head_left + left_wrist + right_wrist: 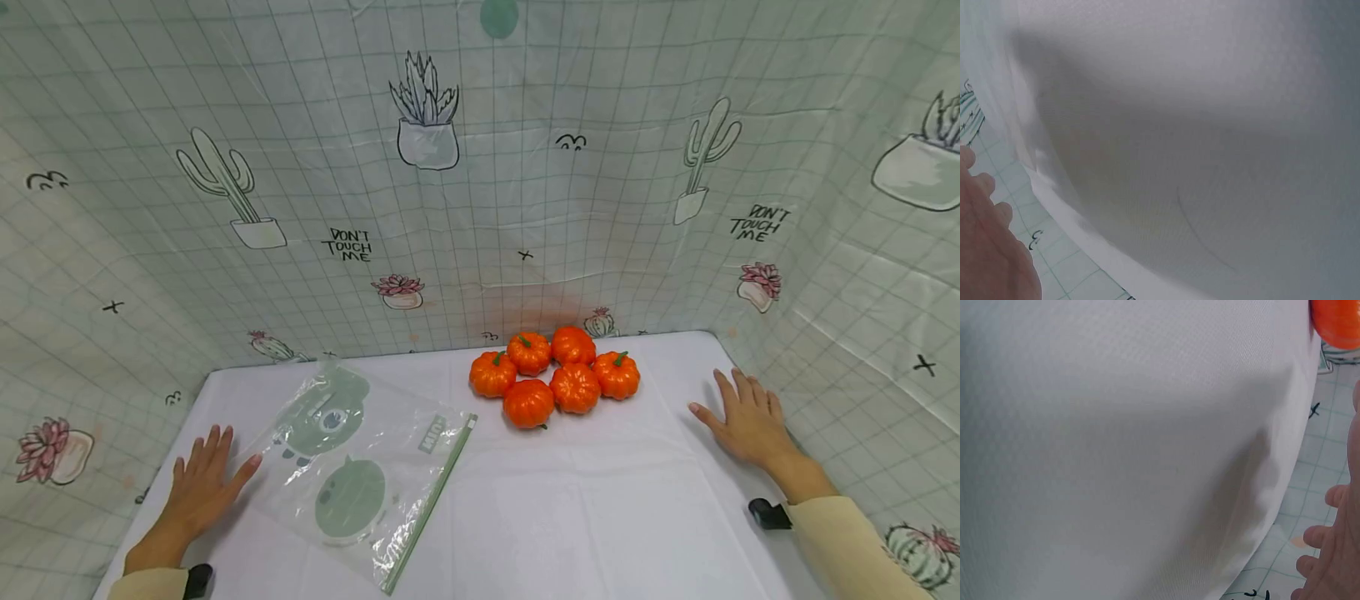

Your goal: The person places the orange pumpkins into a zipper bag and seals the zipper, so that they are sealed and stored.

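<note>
My left hand (201, 492) lies palm down at the left side of the white table, fingers spread and holding nothing. Its thumb tip comes right to the edge of a clear zip bag (300, 487). The bag lies flat, printed with green animal shapes, its green zip strip (431, 504) slanting along the right side. Over at the table's right edge, my right hand (750, 429) is spread with nothing in it. Several small orange pumpkins (576, 388) sit grouped at the back middle, nearer to the right hand. One pumpkin (1338, 322) shows in the right wrist view's top corner.
A white cloth covers the table (540, 508). Behind it and along both sides hangs a grid-patterned curtain (480, 217) with printed cacti and words, meeting the table's back edge close behind the pumpkins. Each wrist wears a dark device (768, 514).
</note>
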A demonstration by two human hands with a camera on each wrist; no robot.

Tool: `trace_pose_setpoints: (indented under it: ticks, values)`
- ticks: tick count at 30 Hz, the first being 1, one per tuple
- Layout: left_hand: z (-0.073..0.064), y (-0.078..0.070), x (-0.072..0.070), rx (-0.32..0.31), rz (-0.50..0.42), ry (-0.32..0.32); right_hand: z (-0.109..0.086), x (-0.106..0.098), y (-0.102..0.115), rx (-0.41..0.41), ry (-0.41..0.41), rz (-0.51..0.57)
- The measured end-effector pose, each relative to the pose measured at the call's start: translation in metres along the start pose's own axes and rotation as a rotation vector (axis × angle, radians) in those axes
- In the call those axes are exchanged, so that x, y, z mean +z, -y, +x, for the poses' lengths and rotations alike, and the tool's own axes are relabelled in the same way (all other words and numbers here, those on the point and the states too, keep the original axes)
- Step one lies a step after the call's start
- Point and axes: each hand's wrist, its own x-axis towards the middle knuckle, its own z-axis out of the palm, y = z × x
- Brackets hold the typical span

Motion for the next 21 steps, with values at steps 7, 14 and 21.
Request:
trace_pose_setpoints:
  ticks: [7,14,21]
  values:
    - [-0.0004,-0.0012,-0.0015,-0.005,-0.002,-0.003,0.0002,-0.0009,0.003,-0.003,0.004,-0.006]
    - [-0.0013,-0.0005,-0.0015,-0.018,0.009,0.007,-0.001,-0.0005,0.0071,0.011,0.035,-0.011]
    - [-0.0025,-0.0061,-0.0003,-0.032,0.006,0.007,0.0006,0.0045,0.0092,0.008,0.027,-0.016]
